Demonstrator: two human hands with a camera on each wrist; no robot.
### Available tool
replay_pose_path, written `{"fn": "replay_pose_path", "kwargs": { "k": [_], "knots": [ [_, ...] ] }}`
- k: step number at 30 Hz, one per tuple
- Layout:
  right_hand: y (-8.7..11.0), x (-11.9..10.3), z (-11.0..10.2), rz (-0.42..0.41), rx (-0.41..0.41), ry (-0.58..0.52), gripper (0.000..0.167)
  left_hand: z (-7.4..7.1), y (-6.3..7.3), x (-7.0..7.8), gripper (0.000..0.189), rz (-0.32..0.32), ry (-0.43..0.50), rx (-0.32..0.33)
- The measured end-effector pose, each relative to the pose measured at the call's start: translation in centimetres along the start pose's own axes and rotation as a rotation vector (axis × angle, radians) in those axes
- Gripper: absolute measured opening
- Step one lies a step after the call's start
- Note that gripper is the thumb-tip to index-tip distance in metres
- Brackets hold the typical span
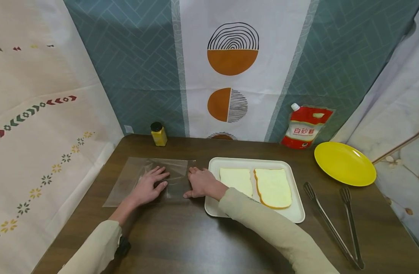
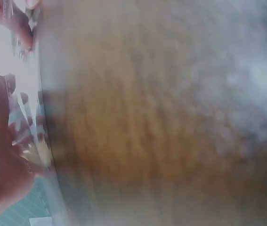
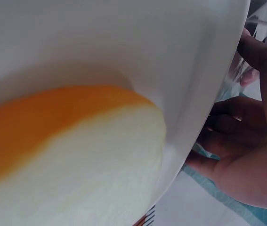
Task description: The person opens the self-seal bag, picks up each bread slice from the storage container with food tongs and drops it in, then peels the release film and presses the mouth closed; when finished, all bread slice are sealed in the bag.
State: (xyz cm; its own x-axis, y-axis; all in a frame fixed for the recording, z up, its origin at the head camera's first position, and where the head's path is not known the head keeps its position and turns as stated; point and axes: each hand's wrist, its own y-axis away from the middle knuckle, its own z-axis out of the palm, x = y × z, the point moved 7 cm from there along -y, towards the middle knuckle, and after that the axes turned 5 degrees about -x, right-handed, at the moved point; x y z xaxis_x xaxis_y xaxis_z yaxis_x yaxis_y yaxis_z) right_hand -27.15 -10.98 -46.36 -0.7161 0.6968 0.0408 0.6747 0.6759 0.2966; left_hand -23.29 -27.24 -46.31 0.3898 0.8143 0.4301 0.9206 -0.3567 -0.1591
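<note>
A clear plastic bag or sheet (image 1: pixel 127 186) lies flat on the brown table, left of the tray. My left hand (image 1: pixel 149 186) rests on its middle with fingers spread. At the bag's right end my right hand (image 1: pixel 200 182) presses down, fingers pointing away and thumb apart. The right forearm crosses over a white tray (image 1: pixel 213 211), which holds two slices of bread (image 1: pixel 272 188) (image 1: pixel 235 180) side by side. In the right wrist view, one bread slice (image 3: pixel 91 155) and the tray's rim fill much of the picture beside the right hand (image 3: pixel 246 150). The left wrist view is blurred.
A yellow jar with a black lid (image 1: pixel 159 135) stands at the back left. Toward the back right are a red sugar pouch (image 1: pixel 305 127) and a yellow plate (image 1: pixel 344 163). Metal tongs (image 1: pixel 332 224) lie right of the tray. Patterned cloths hang around the table.
</note>
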Motion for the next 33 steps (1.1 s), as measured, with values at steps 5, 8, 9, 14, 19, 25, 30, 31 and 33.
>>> {"fn": "replay_pose_path", "kwargs": {
  "k": [5, 8, 9, 14, 19, 25, 30, 31, 33],
  "knots": [
    [0.1, 0.0, -0.1, 0.003, 0.002, 0.002, 0.083, -0.1, 0.0, -0.1, 0.041, -0.003, 0.028, 0.004],
    [0.0, -0.1, -0.1, 0.003, 0.001, 0.009, 0.083, 0.1, 0.0, -0.1, 0.044, -0.003, 0.039, -0.028],
    [0.0, 0.0, -0.1, 0.004, 0.002, 0.009, 0.082, 0.1, 0.0, -0.2, 0.044, -0.007, 0.048, -0.038],
    [0.1, 0.0, -0.1, 0.007, -0.009, 0.014, 0.083, 0.4, -0.1, -0.3, 0.038, -0.004, 0.021, -0.048],
    [0.1, 0.0, -0.2, 0.006, -0.004, 0.009, 0.082, 0.3, -0.3, -0.1, 0.037, 0.035, -0.077, -0.011],
    [0.2, -0.1, -0.1, 0.001, 0.004, 0.013, 0.085, -0.3, -0.3, -0.2, 0.029, 0.016, -0.035, 0.098],
    [0.2, -0.2, -0.2, -0.002, 0.0, 0.005, 0.084, -1.2, -0.3, -0.6, 0.017, 0.008, 0.048, 0.214],
    [0.2, -0.2, -0.2, -0.003, -0.002, 0.001, 0.084, -1.4, -0.3, -0.8, 0.016, -0.001, 0.08, 0.229],
    [0.2, -0.2, -0.1, -0.006, -0.008, -0.002, 0.084, -1.8, -0.3, -1.2, 0.013, -0.025, 0.151, 0.249]
  ]
}}
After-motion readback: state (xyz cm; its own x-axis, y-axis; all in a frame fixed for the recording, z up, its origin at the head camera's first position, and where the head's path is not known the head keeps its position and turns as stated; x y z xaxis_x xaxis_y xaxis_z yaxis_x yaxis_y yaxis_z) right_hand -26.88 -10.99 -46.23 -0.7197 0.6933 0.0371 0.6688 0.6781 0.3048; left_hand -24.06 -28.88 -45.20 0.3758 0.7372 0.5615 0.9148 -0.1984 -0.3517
